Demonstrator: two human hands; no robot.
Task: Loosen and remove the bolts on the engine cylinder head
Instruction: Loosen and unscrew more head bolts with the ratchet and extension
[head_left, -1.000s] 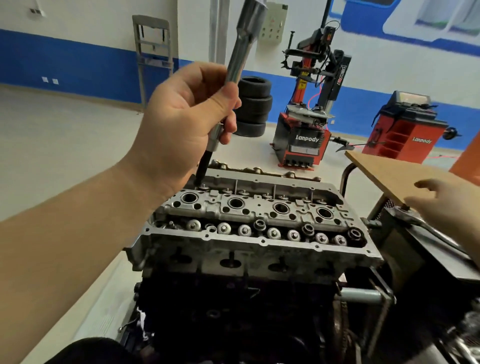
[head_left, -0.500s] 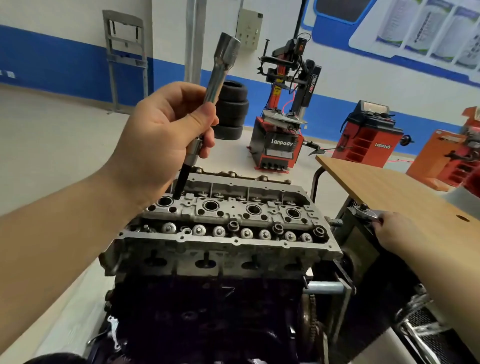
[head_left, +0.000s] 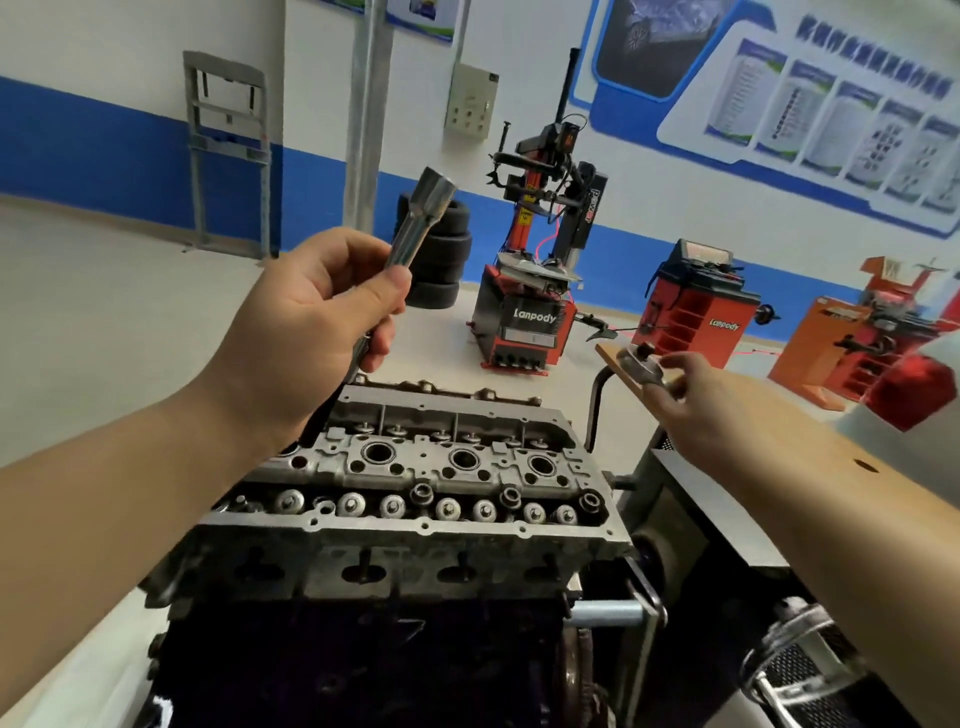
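The grey engine cylinder head (head_left: 441, 467) sits on a dark engine block in the middle of the view. A row of bolts and valve caps (head_left: 447, 509) runs along its near side. My left hand (head_left: 311, 332) grips a long chrome socket extension (head_left: 421, 218), which stands tilted. Its lower end drops behind my hand toward the head's far left corner, and that tip is hidden. My right hand (head_left: 685, 400) holds a ratchet wrench (head_left: 641, 366) at the corner of the wooden table.
A wooden table (head_left: 810, 457) stands to the right of the engine, above a metal stand with a steel bar (head_left: 608, 613). On the floor behind are a red tyre changer (head_left: 535, 322), a red wheel balancer (head_left: 701, 317) and stacked tyres (head_left: 436, 265).
My right hand has lifted the ratchet wrench from beside the stand up to the wooden table's corner. My left hand keeps its grip on the socket extension over the head's left end.
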